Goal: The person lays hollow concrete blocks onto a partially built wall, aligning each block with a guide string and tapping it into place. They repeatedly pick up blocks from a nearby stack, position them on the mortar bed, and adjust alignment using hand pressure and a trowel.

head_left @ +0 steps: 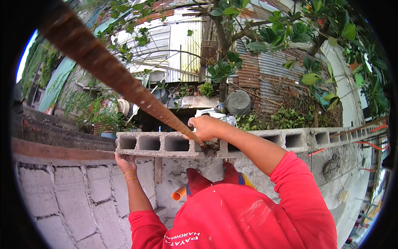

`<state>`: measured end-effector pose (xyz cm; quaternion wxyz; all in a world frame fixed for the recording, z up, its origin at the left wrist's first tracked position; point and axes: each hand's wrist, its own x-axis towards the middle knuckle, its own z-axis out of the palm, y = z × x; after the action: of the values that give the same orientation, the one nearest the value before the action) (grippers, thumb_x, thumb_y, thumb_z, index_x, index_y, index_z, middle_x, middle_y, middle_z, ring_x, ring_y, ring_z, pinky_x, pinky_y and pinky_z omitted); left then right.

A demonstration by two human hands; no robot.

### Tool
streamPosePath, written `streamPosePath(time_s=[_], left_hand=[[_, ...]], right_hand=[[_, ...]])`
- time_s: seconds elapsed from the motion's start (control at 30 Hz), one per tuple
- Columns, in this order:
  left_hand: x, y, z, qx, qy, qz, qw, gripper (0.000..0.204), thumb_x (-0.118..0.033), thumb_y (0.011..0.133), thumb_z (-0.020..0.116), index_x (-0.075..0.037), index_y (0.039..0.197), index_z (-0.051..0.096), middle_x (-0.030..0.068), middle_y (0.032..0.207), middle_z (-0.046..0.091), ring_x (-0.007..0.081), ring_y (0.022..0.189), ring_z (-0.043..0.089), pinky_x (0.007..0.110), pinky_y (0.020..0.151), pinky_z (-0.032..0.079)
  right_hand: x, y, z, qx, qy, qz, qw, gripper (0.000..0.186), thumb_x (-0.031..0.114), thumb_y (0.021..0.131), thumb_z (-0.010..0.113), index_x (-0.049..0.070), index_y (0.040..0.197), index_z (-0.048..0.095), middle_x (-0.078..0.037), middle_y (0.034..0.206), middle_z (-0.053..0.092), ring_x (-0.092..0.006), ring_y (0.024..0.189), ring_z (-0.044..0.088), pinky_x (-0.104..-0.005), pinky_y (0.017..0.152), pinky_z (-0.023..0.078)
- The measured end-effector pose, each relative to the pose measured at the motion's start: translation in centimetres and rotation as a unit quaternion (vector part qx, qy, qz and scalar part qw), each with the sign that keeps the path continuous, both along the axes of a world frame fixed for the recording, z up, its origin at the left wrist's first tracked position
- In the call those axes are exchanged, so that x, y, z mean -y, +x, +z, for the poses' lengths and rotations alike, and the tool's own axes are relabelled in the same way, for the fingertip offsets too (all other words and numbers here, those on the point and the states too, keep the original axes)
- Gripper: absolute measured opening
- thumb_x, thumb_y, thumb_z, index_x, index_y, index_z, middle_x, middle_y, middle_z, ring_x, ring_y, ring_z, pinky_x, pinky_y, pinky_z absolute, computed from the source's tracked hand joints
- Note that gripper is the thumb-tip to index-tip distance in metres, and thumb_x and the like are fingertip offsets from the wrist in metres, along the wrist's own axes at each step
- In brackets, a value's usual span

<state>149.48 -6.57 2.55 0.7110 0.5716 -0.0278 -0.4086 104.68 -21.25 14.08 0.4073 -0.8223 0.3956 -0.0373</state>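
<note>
A grey concrete hollow block (154, 152) lies lengthwise on top of the wall, its open cells facing up. My left hand (126, 163) is closed at its left end, fingers against the lower near corner. At its right end my right hand (205, 127) reaches over the top from the far side, fingers curled down; their tips are partly hidden. A rusty ribbed steel bar (137, 91) slants down from the upper left to the block, passing close to my right fingers. Rough mortar (212, 146) shows in the gap beside my right hand.
More hollow blocks (296, 140) continue the row to the right. A thin string (99, 153) runs along its near side. An orange pipe (179, 193) sticks up near my legs. Beyond the wall are a grey bucket (238, 102), branches and rusty corrugated sheets (280, 74).
</note>
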Motion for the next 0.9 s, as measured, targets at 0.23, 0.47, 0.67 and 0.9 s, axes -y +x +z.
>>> streamPosePath(time_s=[0.23, 0.47, 0.67, 0.9], left_hand=[[0.5, -0.5, 2.0, -0.087, 0.005, 0.052, 0.995, 0.08, -0.069, 0.104, 0.037, -0.014, 0.162, 0.039, 0.0168, 0.172, 0.026, 0.0469, 0.155, 0.027, 0.08, 0.116, 0.019], [1.6, 0.3, 2.8, -0.148, -0.011, 0.034, 0.988, 0.073, -0.058, 0.106, 0.041, -0.006, 0.156, 0.047, 0.023, 0.164, 0.04, 0.0489, 0.148, 0.038, 0.08, 0.117, 0.022], [1.6, 1.3, 0.8, -0.154, -0.063, -0.003, 0.986, 0.076, -0.06, 0.104, 0.039, -0.011, 0.162, 0.037, 0.0191, 0.17, 0.03, 0.0527, 0.153, 0.026, 0.089, 0.11, 0.009], [0.4, -0.2, 1.3, -0.157, -0.045, 0.015, 0.986, 0.075, -0.059, 0.104, 0.038, -0.01, 0.16, 0.039, 0.02, 0.168, 0.034, 0.0541, 0.151, 0.031, 0.091, 0.108, 0.012]], right_hand=[[1.7, 5.1, -2.1, -0.125, 0.099, 0.161, 0.974, 0.075, 0.051, 0.087, 0.072, -0.012, 0.127, 0.066, -0.032, 0.117, 0.072, -0.0436, 0.115, 0.07, -0.0466, 0.099, 0.055], [1.5, 6.3, -4.8, -0.075, 0.035, 0.131, 0.988, 0.047, 0.016, 0.076, 0.061, -0.008, 0.116, 0.071, -0.034, 0.107, 0.072, -0.0485, 0.105, 0.07, -0.0506, 0.093, 0.056], [2.0, 5.5, -4.4, -0.036, -0.007, 0.169, 0.985, 0.036, 0.015, 0.076, 0.061, -0.01, 0.1, 0.073, -0.037, 0.095, 0.071, -0.0502, 0.097, 0.07, -0.0523, 0.089, 0.057], [1.0, 5.2, -4.0, -0.064, -0.02, 0.171, 0.983, 0.032, 0.016, 0.077, 0.064, -0.011, 0.093, 0.07, -0.036, 0.092, 0.07, -0.0515, 0.094, 0.07, -0.0543, 0.087, 0.057]])
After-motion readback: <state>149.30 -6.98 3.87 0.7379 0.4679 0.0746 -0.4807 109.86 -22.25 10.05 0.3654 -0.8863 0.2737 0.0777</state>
